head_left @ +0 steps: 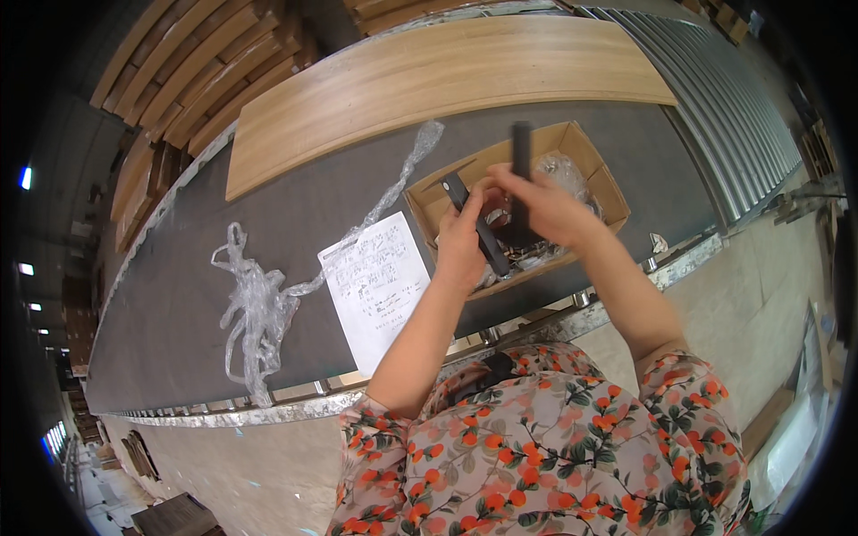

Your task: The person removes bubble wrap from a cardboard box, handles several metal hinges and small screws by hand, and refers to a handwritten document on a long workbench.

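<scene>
My left hand (460, 246) is closed around a flat black bar (485, 243) that slants over the near left part of an open cardboard box (427, 198). In my right hand (552, 207) is a second black bar (521, 147), held nearly upright and smeared by motion. The two hands are close together above the box, their fingertips almost meeting. Inside the box lie clear plastic bags (565, 171) and small parts, partly hidden by my hands. What exactly the black bars are I cannot make out.
A printed paper sheet (380, 308) lies left of the box on the dark conveyor belt (170, 313). Crumpled clear plastic wrap (259, 308) trails over it. Beyond stands a long wood-grain board (429, 76). Metal rollers (715, 98) continue at the right, with stacked boards (197, 62) at the far left.
</scene>
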